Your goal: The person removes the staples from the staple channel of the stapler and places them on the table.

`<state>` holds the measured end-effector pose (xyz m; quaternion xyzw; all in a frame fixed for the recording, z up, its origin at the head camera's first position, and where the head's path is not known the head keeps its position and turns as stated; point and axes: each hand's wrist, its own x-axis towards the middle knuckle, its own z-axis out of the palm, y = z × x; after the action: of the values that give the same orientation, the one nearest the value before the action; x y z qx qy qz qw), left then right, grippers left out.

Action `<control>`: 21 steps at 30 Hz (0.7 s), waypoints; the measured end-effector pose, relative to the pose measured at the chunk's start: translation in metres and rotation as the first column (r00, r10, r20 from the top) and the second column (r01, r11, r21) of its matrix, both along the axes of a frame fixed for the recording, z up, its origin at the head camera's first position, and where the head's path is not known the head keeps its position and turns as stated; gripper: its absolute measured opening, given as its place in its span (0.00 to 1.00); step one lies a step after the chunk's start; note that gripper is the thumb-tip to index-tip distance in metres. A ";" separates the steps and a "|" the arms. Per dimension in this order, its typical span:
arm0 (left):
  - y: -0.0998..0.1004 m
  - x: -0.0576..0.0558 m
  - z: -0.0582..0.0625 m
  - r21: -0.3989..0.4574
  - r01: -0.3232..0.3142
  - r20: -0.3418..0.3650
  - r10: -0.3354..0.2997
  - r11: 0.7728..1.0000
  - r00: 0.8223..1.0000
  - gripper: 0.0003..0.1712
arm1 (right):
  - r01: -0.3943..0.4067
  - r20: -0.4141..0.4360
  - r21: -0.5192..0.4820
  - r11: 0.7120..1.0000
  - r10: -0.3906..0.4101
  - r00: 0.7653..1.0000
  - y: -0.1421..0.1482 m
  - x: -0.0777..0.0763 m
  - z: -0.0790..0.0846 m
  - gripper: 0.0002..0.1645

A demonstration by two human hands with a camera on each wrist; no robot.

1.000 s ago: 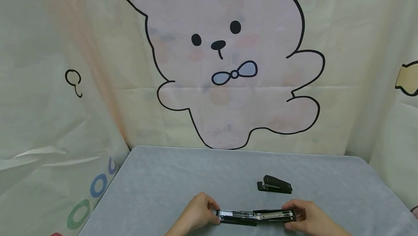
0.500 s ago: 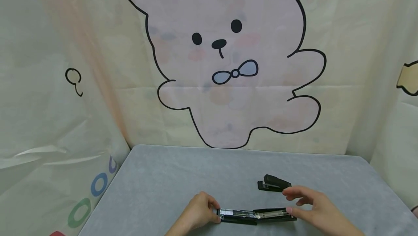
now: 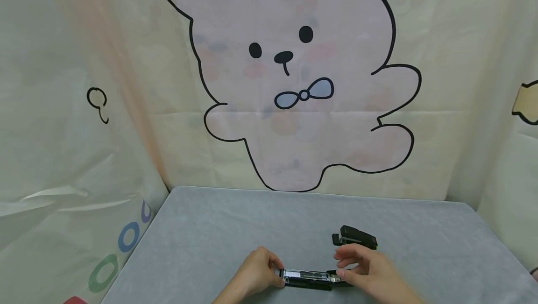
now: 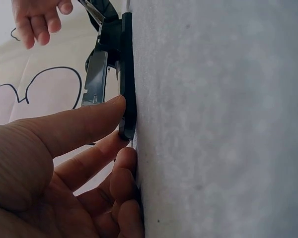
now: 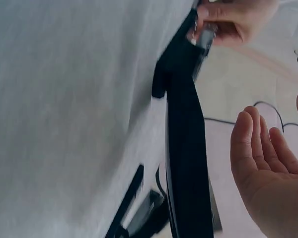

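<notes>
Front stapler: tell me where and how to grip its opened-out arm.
Take the front stapler from the right, likely best by the long edges of its opened-out arm, toward the outer end: that arm slants up off the table, and the left hand pinches the opposite end.

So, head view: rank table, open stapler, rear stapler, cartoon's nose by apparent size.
1. Table
2. Open stapler, partly hidden by the right hand
3. Rear stapler
4. Cartoon's nose
Open stapler sits nearer the camera, so true stapler sizes are unsure.

Soft, even light in the head view; dimmer wrist views, the right slightly blurred, the opened stapler (image 5: 188, 148) nearly black.
</notes>
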<state>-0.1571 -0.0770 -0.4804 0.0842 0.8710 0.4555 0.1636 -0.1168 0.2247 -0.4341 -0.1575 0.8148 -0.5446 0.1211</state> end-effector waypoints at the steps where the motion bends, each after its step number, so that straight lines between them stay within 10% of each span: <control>1: 0.000 0.000 0.000 0.002 -0.001 0.003 0.001 1.000 1.000 0.15 | -0.002 0.034 -0.019 1.000 0.003 0.999 -0.004 0.000 -0.002 0.26; 14: 0.000 -0.001 -0.002 0.007 0.002 0.017 -0.002 1.000 1.000 0.15 | -0.006 0.381 -0.181 0.983 0.076 0.921 -0.023 -0.032 -0.096 0.35; 21: 0.000 0.000 -0.001 0.009 -0.002 0.028 0.002 1.000 1.000 0.15 | 0.000 0.442 -0.184 0.983 0.083 0.893 -0.039 -0.030 -0.109 0.29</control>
<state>-0.1574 -0.0768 -0.4815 0.0779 0.8665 0.4609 0.1751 -0.1472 0.1861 -0.5429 -0.0555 0.7092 -0.6345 0.3021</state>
